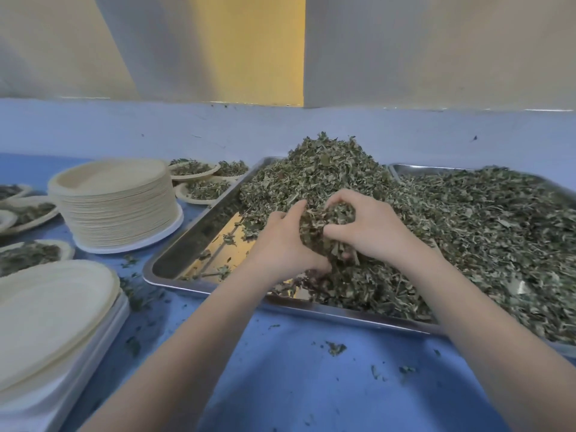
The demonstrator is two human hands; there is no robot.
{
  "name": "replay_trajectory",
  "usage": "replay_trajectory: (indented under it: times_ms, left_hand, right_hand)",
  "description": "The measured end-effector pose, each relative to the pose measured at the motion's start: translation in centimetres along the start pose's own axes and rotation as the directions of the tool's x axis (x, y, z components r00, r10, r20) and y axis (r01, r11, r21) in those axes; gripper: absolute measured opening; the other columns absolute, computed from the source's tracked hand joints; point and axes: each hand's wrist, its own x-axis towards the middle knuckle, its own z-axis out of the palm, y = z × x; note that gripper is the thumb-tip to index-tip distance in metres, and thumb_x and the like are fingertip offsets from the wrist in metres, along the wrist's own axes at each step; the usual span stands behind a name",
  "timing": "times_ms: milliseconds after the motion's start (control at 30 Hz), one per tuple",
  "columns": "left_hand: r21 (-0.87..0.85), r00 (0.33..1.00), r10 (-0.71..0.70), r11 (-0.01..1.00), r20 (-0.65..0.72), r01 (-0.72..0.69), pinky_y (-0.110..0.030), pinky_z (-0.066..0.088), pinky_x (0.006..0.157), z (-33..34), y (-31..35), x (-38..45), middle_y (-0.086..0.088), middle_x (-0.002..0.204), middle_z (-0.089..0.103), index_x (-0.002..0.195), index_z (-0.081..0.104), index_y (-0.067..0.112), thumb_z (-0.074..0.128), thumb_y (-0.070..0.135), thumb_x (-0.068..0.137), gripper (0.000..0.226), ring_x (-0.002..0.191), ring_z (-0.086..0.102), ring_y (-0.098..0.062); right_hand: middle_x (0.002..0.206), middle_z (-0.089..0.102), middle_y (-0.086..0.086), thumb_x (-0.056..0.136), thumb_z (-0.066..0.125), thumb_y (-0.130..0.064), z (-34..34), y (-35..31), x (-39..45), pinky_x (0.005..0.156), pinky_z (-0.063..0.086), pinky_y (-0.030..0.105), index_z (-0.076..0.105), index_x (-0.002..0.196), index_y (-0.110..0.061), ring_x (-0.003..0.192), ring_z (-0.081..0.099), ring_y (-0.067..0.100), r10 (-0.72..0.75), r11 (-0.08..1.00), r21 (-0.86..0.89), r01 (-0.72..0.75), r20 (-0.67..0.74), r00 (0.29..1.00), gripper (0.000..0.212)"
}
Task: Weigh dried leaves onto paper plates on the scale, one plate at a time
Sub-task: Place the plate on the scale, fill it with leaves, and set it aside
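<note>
- My left hand and my right hand cup a clump of dried leaves between them, fingers curled round it, just above the heap.
- The heap fills the right part of a steel tray in front of me; the tray's left end is mostly bare metal with a few scraps.
- A second tray of leaves lies just beside it on the right.
- A tall stack of paper plates stands left of the tray on the blue table.
- An empty plate sits on the white scale at lower left.
- Filled plates lie behind the stack and at the far left.
- Leaf crumbs are scattered on the table.
</note>
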Motion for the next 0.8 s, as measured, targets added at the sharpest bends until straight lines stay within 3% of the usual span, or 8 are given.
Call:
replay_trajectory:
  times_ms: [100,167,267,400,533,633,733,800]
  left_hand:
    - [-0.285,1.0,0.015,0.958,-0.019,-0.02,-0.02,0.053,0.063,-1.5,0.1,-0.7,0.009,0.121,0.047,0.148,0.016,0.037,0.079,0.015,0.066,0.106,0.091,0.06,-0.005]
    - [-0.406,0.999,-0.003,0.914,-0.042,-0.014,-0.036,0.059,0.074,-2.6,-0.3,-1.1,0.011,0.107,0.051,0.147,0.021,0.036,0.073,0.004,0.069,0.099,0.084,0.068,-0.016]
    - [-0.393,0.994,-0.026,0.919,-0.105,-0.018,-0.047,0.056,0.081,-5.1,-1.8,-2.2,0.001,0.112,0.06,0.145,0.031,0.029,0.069,-0.003,0.071,0.089,0.093,0.066,-0.025]
    - [-0.371,0.97,-0.089,0.928,-0.227,-0.001,-0.02,0.053,0.062,-9.8,-5.2,-5.1,-0.002,0.099,0.064,0.136,0.041,0.022,0.069,-0.005,0.069,0.077,0.074,0.06,-0.011]
    - [-0.377,0.922,-0.192,0.924,-0.335,0.055,-0.025,0.053,0.072,-14.8,-9.2,-9.7,0.001,0.094,0.062,0.129,0.045,0.023,0.068,-0.007,0.071,0.069,0.084,0.062,-0.016]
    - [-0.374,0.903,-0.238,0.923,-0.359,0.095,-0.025,0.053,0.068,-17.8,-11.6,-13.4,-0.003,0.093,0.065,0.127,0.048,0.02,0.071,-0.006,0.071,0.066,0.076,0.062,-0.015]
    - [-0.357,0.912,-0.252,0.925,-0.325,0.128,-0.029,0.056,0.073,-19.3,-13.4,-16.1,-0.005,0.091,0.07,0.125,0.05,0.02,0.076,0.0,0.069,0.065,0.078,0.067,-0.016]
    - [-0.31,0.928,-0.26,0.935,-0.268,0.172,-0.03,0.057,0.071,-19.8,-14.5,-17.1,0.001,0.096,0.069,0.125,0.051,0.026,0.078,0.007,0.07,0.064,0.078,0.068,-0.012]
  right_hand:
    - [0.069,0.063,-0.003,0.082,0.065,-0.026,1.0,-1.8,0.7,0.037,0.032,0.008,0.056,0.109,-0.031,0.037,0.047,-0.003,-0.044,0.999,0.016,0.044,0.004,0.999,0.03]
    - [0.087,0.067,0.0,0.081,0.064,-0.029,2.1,-3.5,1.3,0.042,0.036,0.013,0.055,0.11,-0.032,0.049,0.048,0.002,-0.09,0.996,0.002,0.09,0.01,0.996,0.031]
    - [0.102,0.062,-0.003,0.081,0.063,-0.029,4.4,-6.7,2.3,0.045,0.038,0.008,0.054,0.116,-0.032,0.062,0.053,0.006,-0.153,0.988,0.036,0.151,0.037,0.988,0.036]
    - [0.106,0.06,0.0,0.083,0.064,-0.029,8.4,-12.3,3.2,0.043,0.038,0.01,0.053,0.114,-0.03,0.056,0.052,0.005,-0.277,0.959,0.096,0.267,0.108,0.955,0.033]
    - [0.097,0.054,-0.007,0.083,0.064,-0.032,13.2,-18.5,3.0,0.048,0.038,0.01,0.053,0.117,-0.029,0.069,0.05,-0.004,-0.392,0.917,0.157,0.366,0.185,0.901,0.036]
    - [0.103,0.058,-0.006,0.082,0.064,-0.029,16.2,-22.3,1.8,0.051,0.039,0.008,0.054,0.121,-0.027,0.072,0.054,0.001,-0.458,0.882,0.246,0.402,0.244,0.855,0.04]
    - [0.093,0.061,-0.007,0.082,0.063,-0.026,17.7,-24.0,0.6,0.057,0.049,0.018,0.054,0.114,-0.029,0.067,0.06,0.007,-0.49,0.869,0.252,0.425,0.32,0.811,0.034]
    - [0.099,0.064,-0.005,0.081,0.064,-0.027,17.8,-24.2,0.1,0.069,0.054,0.028,0.055,0.113,-0.031,0.077,0.066,0.014,-0.489,0.871,0.17,0.462,0.405,0.772,0.033]
